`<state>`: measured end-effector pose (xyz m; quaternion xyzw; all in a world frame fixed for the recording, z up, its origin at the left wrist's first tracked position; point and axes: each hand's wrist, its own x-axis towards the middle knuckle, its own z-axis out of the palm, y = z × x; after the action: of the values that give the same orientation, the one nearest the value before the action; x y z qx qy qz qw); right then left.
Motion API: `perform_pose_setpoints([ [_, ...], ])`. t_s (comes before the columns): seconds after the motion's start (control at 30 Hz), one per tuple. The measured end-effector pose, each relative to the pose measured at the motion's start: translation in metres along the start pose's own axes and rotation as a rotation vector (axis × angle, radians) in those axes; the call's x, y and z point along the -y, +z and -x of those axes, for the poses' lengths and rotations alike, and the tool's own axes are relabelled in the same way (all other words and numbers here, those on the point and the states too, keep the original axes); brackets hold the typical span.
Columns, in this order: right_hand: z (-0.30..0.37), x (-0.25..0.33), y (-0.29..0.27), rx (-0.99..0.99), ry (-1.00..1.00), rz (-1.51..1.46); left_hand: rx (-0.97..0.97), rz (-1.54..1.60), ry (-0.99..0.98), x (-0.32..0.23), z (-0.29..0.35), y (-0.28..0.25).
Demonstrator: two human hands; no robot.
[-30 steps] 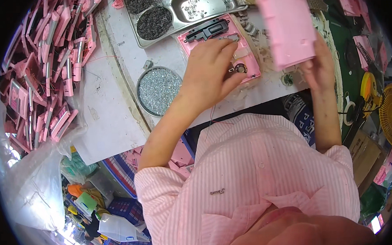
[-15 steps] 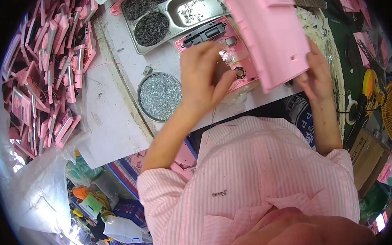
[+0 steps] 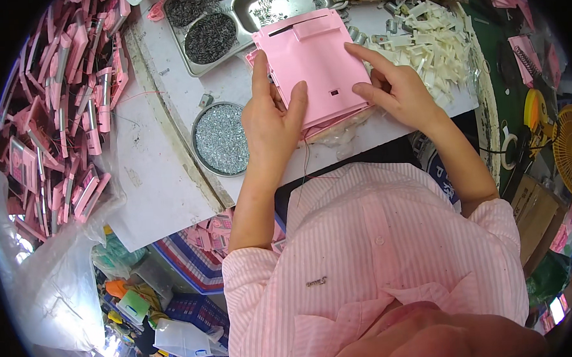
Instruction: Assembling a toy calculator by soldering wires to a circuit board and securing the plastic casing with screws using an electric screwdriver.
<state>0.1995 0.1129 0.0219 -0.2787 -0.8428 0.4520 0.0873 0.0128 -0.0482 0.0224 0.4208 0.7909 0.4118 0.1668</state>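
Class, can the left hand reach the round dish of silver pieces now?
Probably yes: the dish lies beside the left hand, uncovered, though that hand is on the pink cover and would likely need to let go first.

- Looks down from head height, wide and fisheye-bent.
- Faces the far worktable (image 3: 151, 192), close above left hand (image 3: 271, 120) and right hand (image 3: 406, 96).
- Takes in the striped shirt (image 3: 341, 240) on the near side.

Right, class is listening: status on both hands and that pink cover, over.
Left fingers and right fingers at opposite edges of pink cover. Cover lying over pink housing; full seating unclear. Thin wires trailing nearside, possible snag.
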Motion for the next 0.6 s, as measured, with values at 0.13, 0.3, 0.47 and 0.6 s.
perform_pose_setpoints([
  [0.13,-0.010,-0.003,-0.005,0.062,-0.103,0.095,-0.004,0.050,-0.033,0.002,0.015,-0.004],
  [0.3,-0.015,0.006,-0.010,0.125,-0.122,0.240,-0.047,-0.091,-0.115,0.002,0.050,0.004],
  [0.47,-0.019,0.017,-0.012,0.174,-0.120,0.359,-0.049,-0.042,-0.151,0.016,0.058,0.004],
  [0.6,-0.032,0.021,-0.033,0.284,-0.173,0.316,0.041,-0.011,-0.171,0.016,0.043,-0.030],
])
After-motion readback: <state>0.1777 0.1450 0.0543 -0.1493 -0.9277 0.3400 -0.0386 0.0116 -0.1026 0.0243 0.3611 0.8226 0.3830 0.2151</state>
